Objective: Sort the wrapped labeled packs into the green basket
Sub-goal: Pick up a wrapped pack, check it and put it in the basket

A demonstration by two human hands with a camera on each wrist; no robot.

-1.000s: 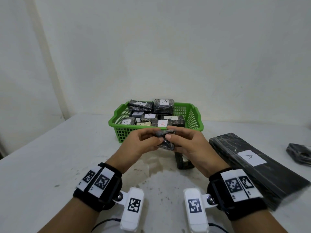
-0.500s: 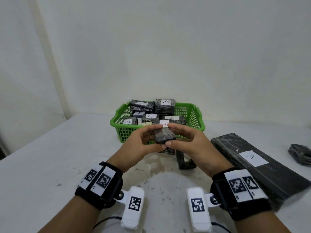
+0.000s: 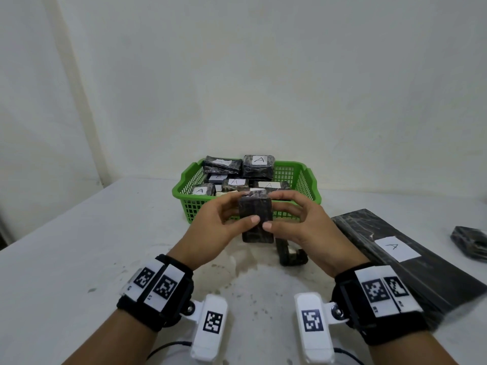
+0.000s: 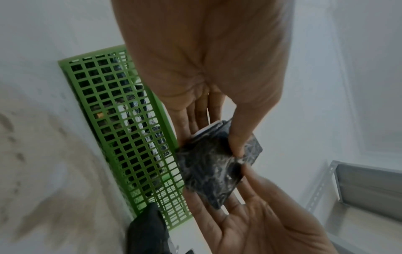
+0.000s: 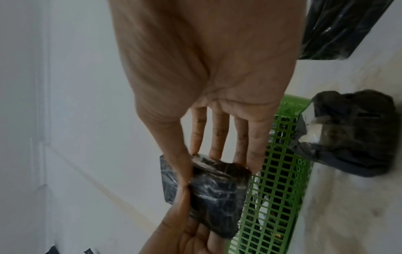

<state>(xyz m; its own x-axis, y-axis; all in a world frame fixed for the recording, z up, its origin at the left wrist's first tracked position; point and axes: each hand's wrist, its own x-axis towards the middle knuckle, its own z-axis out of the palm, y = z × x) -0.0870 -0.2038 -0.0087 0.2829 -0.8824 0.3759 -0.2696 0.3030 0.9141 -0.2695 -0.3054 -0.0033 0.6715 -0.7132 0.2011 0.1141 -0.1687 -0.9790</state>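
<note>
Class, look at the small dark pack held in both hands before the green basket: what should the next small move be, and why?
Probably carry the pack forward over the green basket rim. Left hand and right hand both pinch it just short of the basket, where labeled packs already lie.

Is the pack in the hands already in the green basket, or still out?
Out. The pack is held between the left hand and right hand, in front of the green basket's near wall, above the table.

basket [image 3: 303,191] crowded, long pack [image 3: 411,262] rightward
</note>
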